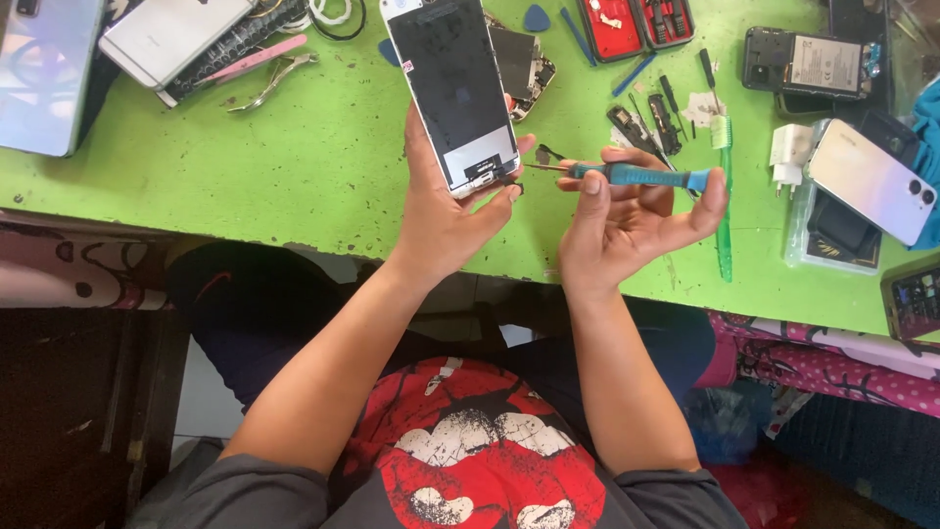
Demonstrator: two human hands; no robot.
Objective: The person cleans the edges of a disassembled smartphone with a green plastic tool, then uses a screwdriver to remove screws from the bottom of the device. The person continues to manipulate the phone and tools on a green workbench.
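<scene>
So the left hand (446,211) is wrapped around the bottom end of a white-framed phone (452,90) with a dark panel, holding it up over the near part of the green table (294,167), thumb on one long side and fingers on the other. The phone's top end points toward the far edge. The right hand (627,220) sits just beside it, fingers pinched around a blue-handled screwdriver (627,176) lying sideways, metal tip aimed at the phone's lower edge, right by the left fingertips. Can't tell if the tip actually touches the phone.

Stuff around: a green toothbrush (724,196) lies on the table just past the right hand, running toward the near edge. A red bit case (634,22) sits at the far edge, an opened phone body (808,64) toward the far right corner, and a pale lilac phone (871,181) near the right edge. Pink tweezers (257,59) and metal pliers (279,78) lie far left.
</scene>
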